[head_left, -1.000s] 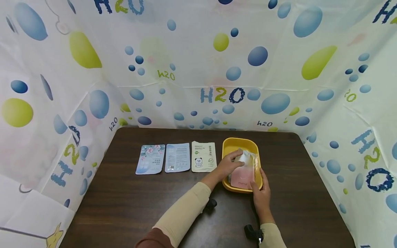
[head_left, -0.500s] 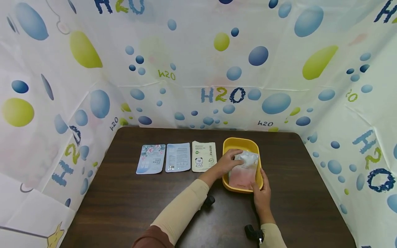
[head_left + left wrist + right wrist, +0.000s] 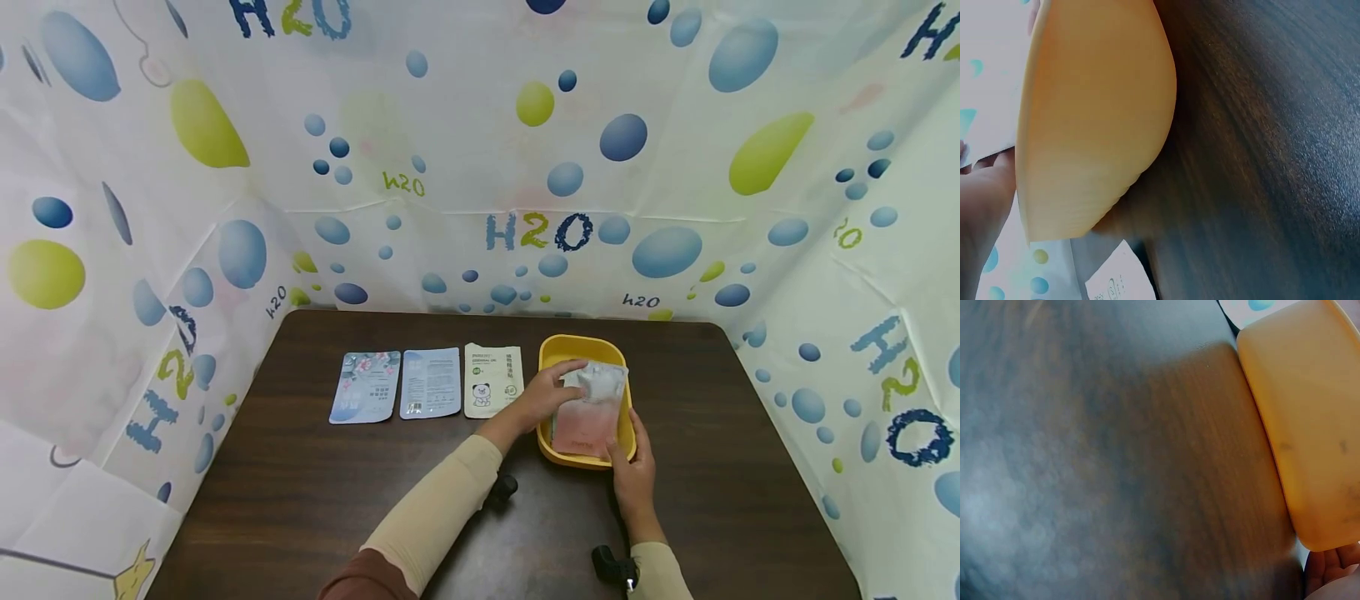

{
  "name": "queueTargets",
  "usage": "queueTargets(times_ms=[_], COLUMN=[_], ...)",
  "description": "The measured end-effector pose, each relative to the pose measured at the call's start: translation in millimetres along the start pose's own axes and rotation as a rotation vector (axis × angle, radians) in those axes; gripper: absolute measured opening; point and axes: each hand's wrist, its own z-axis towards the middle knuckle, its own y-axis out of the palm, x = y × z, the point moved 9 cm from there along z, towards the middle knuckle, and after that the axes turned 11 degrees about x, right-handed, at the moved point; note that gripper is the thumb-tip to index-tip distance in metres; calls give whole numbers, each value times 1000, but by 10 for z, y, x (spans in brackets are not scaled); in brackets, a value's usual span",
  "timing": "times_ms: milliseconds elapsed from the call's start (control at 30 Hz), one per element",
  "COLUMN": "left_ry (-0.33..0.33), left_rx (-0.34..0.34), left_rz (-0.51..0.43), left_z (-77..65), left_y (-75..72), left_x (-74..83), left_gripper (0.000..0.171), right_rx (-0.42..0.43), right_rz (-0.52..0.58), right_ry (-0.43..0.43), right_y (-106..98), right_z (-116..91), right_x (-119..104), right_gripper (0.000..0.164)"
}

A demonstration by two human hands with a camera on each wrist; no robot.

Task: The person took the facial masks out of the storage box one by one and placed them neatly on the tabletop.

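Observation:
A pink-and-white sheet mask packet [image 3: 587, 427] lies within the outline of the yellow plastic basket [image 3: 576, 342], its silvery top turned to the right. My left hand [image 3: 542, 398] pinches the packet's upper left edge between thumb and fingers. At the basket's right front side, my right hand [image 3: 634, 471] grips the rim, thumb over the near edge. In the left wrist view the basket's wall [image 3: 1094, 106] hides most of the packet, and part of the left hand [image 3: 982, 209] shows. Fingers of the right hand [image 3: 1335, 569] appear at the basket's lower corner in the right wrist view.
Left of the basket, three flat packets lie in a row: a floral blue one [image 3: 364, 387], a plain light-blue one [image 3: 431, 383] and a cream one with a bear [image 3: 491, 382]. The dark wooden table [image 3: 300, 500] meets a printed curtain [image 3: 450, 125] behind and at both sides.
The packet's top has swung to the right and slightly up, showing more of its silvery part. My left hand has shifted a little left. My right hand stays on the basket.

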Motion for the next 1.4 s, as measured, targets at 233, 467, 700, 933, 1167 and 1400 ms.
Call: queueTargets(times_ms=[233, 467, 700, 933, 1167, 1400], left_ry=[79, 129, 256, 256, 263, 236], left_rx=[39, 52, 54, 81, 134, 160], left_rz=[-57, -104, -117, -230, -250, -299], left_z=[-4, 12, -11, 16, -3, -39], left_y=[-93, -194, -328, -551, -802, -977], left_x=[117, 164, 321, 447, 522, 469], left_gripper=[56, 62, 68, 69, 66, 65], right_rx=[27, 43, 35, 34, 18, 9], right_rz=[11, 26, 27, 11, -2, 6], right_ry=[-26, -50, -27, -3, 23, 16], right_y=[-11, -10, -4, -8, 3, 13], right_z=[78, 93, 83, 90, 94, 0], right_x=[218, 227, 237, 250, 245, 7], right_gripper=[64, 62, 63, 64, 66, 65])
